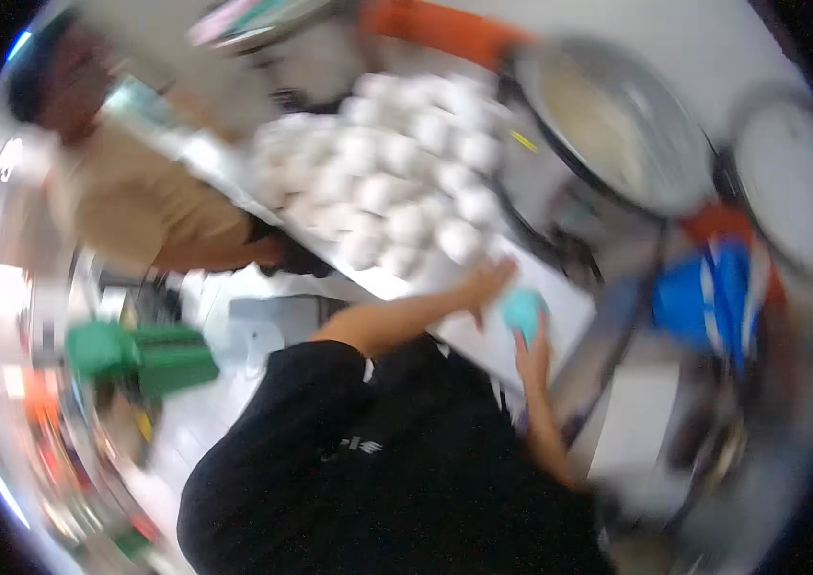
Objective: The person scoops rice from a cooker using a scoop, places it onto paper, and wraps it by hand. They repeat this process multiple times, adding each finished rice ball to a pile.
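Note:
Motion blur softens the whole head view. My right hand is closed on a rounded turquoise thing, whose kind I cannot make out, over the near end of a white tabletop. Close beside it, to the left, my left hand has its fingers stretched out, with nothing visible in it. Just beyond my left hand lies a large heap of white, round, dough-like balls; the nearest ball is close to my fingers.
A person in a tan shirt stands at the table's left side. Large metal pans and a round white-topped container stand at the right, near a blue bag. A green bin stands at the left.

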### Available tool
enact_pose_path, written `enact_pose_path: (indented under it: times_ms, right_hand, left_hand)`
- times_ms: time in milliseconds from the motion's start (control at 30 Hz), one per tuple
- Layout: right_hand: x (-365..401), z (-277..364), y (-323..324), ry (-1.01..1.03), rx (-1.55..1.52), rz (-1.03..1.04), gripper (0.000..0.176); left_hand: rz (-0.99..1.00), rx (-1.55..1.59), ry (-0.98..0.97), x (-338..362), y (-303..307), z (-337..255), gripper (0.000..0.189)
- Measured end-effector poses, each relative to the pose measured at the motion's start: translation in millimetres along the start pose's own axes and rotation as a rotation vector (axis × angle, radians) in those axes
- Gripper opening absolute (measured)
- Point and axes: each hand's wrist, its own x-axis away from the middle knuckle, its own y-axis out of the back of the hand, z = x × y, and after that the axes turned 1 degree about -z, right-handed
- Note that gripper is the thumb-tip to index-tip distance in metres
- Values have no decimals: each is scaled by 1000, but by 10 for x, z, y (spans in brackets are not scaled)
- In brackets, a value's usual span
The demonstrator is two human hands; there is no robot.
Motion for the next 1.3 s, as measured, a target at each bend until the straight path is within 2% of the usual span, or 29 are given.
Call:
enact_pose_path:
  times_ms: [33, 67, 100, 133, 167, 200, 267, 367, 433, 533, 667, 700, 800, 900, 1000, 1133, 1233, 1300]
  right_hand:
    - [171, 50, 23, -80, 1, -55, 69]
    - [248, 25, 97, -106, -169, -113, 63]
    - [296, 151, 262, -64, 13, -210, 59]
    - [285, -288, 297, 48, 252, -428, 61]
    - [228, -424, 308, 87, 307, -464, 61]
    - [201, -397, 277, 109, 314, -432, 60]
    - [147, -345, 184, 150, 306, -341, 60]
    - [144, -315, 82, 194, 307, -245, 59]
    - [118, -281, 92, 221, 302, -201, 58]
    - [134, -293, 87, 252, 312, -156, 57]
    - [184, -302, 25, 283, 311, -129, 56]
    - [202, -334, 45, 289, 311, -129, 56]
    - [251, -386, 47, 301, 324, -114, 56]
    - [298, -442, 81, 292, 327, -98, 55]
    - [405, -513, 64, 262, 353, -108, 54]
    - [643, -722, -61, 182, 427, -151, 54]
    - [731, -760, -70, 138, 450, -157, 52]
    - [670, -706, -31, 143, 416, -148, 48]
  left_hand:
    - [-57, 36, -37, 116, 11, -58, 149]
    - [-75, 63, -16, 215, -7, -147, 138]
    - [-125, 117, 37, 313, -109, -208, 118]
    - [-164, 310, 0, 418, -189, -230, 96]
    - [-249, 414, 41, 519, -465, -250, 85]
    - [-296, 454, 41, 761, -385, -364, 71]
    - [-288, 370, 14, 812, -604, -345, 60]
    - [-621, 474, -66, 618, -1283, -72, 50]
    - [-531, 641, -1, 629, -1157, -43, 39]
    - [-490, 649, 112, 579, -1073, -171, 26]
    - [-490, 550, 117, 690, -882, -215, 18]
    - [-502, 431, -27, 706, -823, -206, 18]
    - [-339, 497, 39, 638, -604, -209, 18]
    - [-84, 486, 90, 528, -438, -214, 16]
    - [-278, 256, -80, 895, -259, -450, 13]
    - [-423, 357, -59, 784, -776, -302, 13]
    - [-472, 405, -57, 799, -719, -335, 12]
    - [-393, 558, 16, 732, -655, -266, 11]
